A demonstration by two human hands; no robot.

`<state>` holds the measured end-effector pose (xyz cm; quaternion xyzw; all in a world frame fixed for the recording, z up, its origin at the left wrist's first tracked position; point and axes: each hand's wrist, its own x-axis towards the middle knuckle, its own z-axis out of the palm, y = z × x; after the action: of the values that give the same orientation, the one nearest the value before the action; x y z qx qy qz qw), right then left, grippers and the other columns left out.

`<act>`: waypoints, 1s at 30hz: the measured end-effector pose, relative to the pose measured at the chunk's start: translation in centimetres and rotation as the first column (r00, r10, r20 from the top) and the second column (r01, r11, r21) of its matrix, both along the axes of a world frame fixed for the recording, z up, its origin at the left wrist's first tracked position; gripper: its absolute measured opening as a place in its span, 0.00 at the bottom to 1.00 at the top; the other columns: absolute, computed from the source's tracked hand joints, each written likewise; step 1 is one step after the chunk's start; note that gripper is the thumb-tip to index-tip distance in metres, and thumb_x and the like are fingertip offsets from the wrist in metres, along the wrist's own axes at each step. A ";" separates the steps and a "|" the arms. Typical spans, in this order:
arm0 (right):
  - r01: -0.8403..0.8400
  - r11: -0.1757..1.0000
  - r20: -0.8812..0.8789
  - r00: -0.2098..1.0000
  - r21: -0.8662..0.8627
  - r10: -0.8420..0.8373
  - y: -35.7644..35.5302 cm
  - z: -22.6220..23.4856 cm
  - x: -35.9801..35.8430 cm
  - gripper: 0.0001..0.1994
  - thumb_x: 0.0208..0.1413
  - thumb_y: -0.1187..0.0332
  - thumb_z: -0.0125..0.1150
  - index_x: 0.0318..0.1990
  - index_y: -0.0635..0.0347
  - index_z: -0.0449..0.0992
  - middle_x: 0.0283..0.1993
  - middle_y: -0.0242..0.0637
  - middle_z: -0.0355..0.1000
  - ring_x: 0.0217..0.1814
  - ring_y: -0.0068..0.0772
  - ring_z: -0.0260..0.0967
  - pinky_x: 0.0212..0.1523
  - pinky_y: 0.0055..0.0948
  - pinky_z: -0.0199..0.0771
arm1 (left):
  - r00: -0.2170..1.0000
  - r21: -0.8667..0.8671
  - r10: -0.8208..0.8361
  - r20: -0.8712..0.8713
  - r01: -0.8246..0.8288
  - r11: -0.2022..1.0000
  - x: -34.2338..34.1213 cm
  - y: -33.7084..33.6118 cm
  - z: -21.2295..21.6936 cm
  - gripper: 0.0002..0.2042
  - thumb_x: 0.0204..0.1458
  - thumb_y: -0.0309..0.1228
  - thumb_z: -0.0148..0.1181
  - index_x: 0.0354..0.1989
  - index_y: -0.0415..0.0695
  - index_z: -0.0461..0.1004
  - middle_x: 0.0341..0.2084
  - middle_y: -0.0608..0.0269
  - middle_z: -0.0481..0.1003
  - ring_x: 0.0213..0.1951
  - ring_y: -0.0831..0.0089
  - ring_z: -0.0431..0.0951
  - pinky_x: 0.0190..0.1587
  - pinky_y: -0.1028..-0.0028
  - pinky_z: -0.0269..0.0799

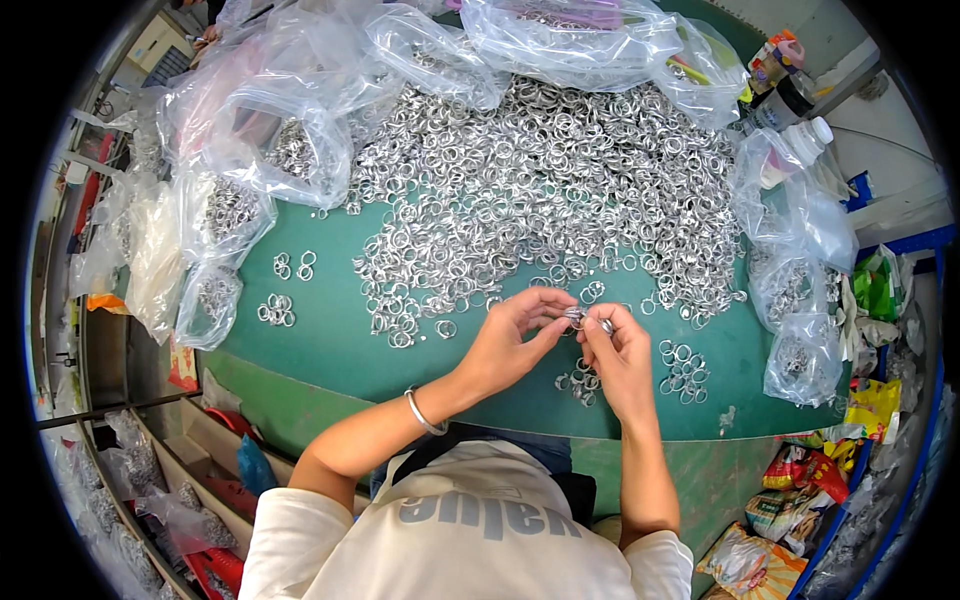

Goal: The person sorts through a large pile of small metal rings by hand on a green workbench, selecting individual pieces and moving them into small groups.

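Note:
My left hand and my right hand meet over the near part of the green tabletop. Both are closed, pinching silver metal rings between the fingertips; how many each holds I cannot make out. A small group of rings lies under my hands, partly hidden by the right one. Further right is another loose group of rings. Beyond my hands spreads a big heap of silver rings. Several small clusters of rings rest at the left.
Clear plastic bags of rings line the far and left edges. More bags lie along the right edge, below a white-capped bottle. Colourful packets fill a rack at the lower right. Drawers with bags stand at the lower left.

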<state>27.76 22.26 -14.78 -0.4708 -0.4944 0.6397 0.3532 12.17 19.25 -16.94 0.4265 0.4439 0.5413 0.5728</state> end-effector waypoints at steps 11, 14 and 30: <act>-0.048 0.965 0.134 0.991 0.258 0.014 -0.4 0.0 0.4 0.04 0.61 0.73 0.53 0.36 0.64 0.70 0.25 0.25 0.65 0.23 0.09 0.55 0.20 0.15 0.53 | 1.000 -0.046 -0.017 0.025 0.018 0.999 0.0 -0.3 0.8 0.11 0.57 0.19 0.53 0.49 0.32 0.70 0.43 0.57 0.75 0.46 0.75 0.76 0.51 0.76 0.73; 0.023 0.984 0.027 0.999 0.176 -0.028 -0.8 0.1 0.1 0.04 0.61 0.73 0.53 0.36 0.64 0.70 0.25 0.26 0.66 0.23 0.09 0.54 0.20 0.16 0.53 | 0.993 -0.096 -0.027 0.113 0.038 0.995 -0.1 -0.3 1.0 0.12 0.57 0.19 0.53 0.49 0.32 0.70 0.43 0.56 0.75 0.46 0.74 0.76 0.50 0.75 0.73; 0.042 0.968 0.116 0.991 0.247 -0.072 -1.8 -0.2 0.0 0.06 0.56 0.74 0.61 0.33 0.62 0.69 0.24 0.23 0.64 0.19 0.07 0.51 0.16 0.15 0.49 | 0.997 -0.027 0.071 0.005 -0.070 0.997 1.2 -1.9 1.0 0.11 0.56 0.16 0.53 0.48 0.32 0.71 0.44 0.56 0.75 0.47 0.71 0.76 0.53 0.74 0.73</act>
<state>27.78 20.41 -14.93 -0.4767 -0.5764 0.5332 0.3951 13.35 17.36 -15.97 0.4014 0.4643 0.5564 0.5601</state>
